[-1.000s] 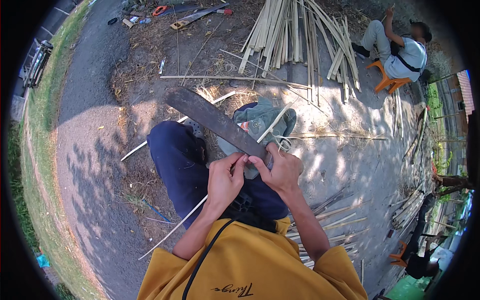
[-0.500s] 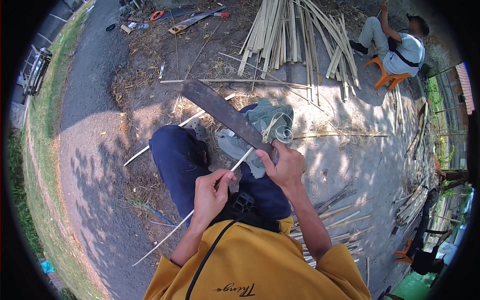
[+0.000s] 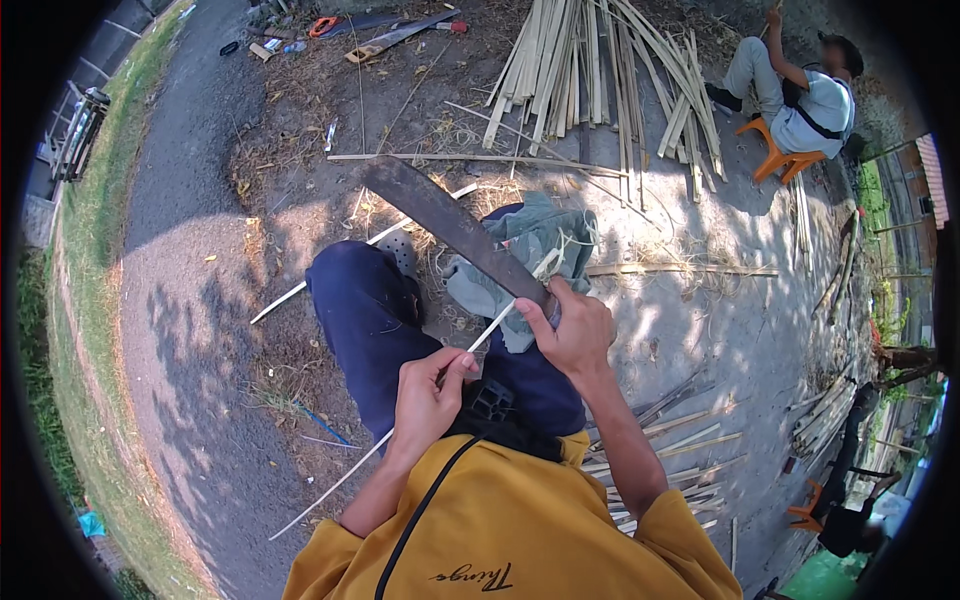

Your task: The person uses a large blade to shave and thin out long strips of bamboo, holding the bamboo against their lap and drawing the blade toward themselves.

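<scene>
My left hand (image 3: 430, 392) pinches a long thin pale bamboo strip (image 3: 332, 490) between thumb and fingers. The strip slants from the lower left up to the machete (image 3: 442, 222). My right hand (image 3: 578, 332) grips that machete near its handle, the dark broad blade pointing up and left. The strip's upper end meets the blade beside my right thumb; their exact contact is hidden. Beneath the blade, a grey-green cloth (image 3: 480, 287) drapes over my right leg. Pale curled shavings (image 3: 552, 262) lie on the cloth by my right hand.
Many split bamboo strips (image 3: 548, 85) are heaped ahead, and more strips (image 3: 690, 445) lie at my right. Saws (image 3: 400, 38) rest on the ground at the far left. A person (image 3: 800, 100) sits on an orange stool (image 3: 775, 158) at the far right.
The round curl of shaving beside my right hand has lost its coil shape and now looks like a looser bunch. Both hands keep their grips; the view has shifted slightly.
</scene>
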`<state>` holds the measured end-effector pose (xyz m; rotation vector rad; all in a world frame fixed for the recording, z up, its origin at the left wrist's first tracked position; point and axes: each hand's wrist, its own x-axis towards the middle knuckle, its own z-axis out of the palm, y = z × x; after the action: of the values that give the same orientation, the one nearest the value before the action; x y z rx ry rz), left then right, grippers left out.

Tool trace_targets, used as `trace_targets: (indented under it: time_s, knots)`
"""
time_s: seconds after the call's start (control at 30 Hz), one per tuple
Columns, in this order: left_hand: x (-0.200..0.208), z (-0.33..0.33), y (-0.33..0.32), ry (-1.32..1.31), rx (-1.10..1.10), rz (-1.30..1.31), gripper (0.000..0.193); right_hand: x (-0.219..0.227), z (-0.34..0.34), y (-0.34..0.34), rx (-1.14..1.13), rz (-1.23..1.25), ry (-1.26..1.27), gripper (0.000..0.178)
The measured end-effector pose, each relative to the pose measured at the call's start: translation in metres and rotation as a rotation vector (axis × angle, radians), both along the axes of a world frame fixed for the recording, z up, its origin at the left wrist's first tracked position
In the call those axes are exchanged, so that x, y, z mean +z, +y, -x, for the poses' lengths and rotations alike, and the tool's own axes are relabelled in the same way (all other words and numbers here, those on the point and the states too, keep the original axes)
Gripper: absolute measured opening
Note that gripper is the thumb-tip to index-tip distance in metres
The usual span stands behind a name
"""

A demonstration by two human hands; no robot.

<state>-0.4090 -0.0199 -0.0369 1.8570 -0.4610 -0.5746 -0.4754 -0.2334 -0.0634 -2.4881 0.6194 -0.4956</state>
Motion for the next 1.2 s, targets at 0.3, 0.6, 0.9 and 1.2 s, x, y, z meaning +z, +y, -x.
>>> trace_targets:
  time_s: [0.3, 0.6, 0.9, 1.2]
  knots:
    - [0.006, 0.007, -0.001, -0.268, 0.057, -0.098, 0.014, 0.004, 0.003, 0.008, 0.060, -0.014, 0.029, 0.056]
    - [0.004, 0.003, -0.007, -0.202, 0.042, -0.105, 0.012, 0.000, 0.002, 0.000, 0.046, 0.026, 0.028, 0.055]
    - [0.007, 0.000, -0.011, -0.258, 0.056, -0.161, 0.011, -0.001, -0.001, -0.002, 0.046, 0.007, 0.045, 0.056]
    - [0.002, 0.003, -0.018, -0.206, 0.082, -0.063, 0.013, 0.003, -0.001, 0.010, 0.102, 0.028, 0.040, 0.057]
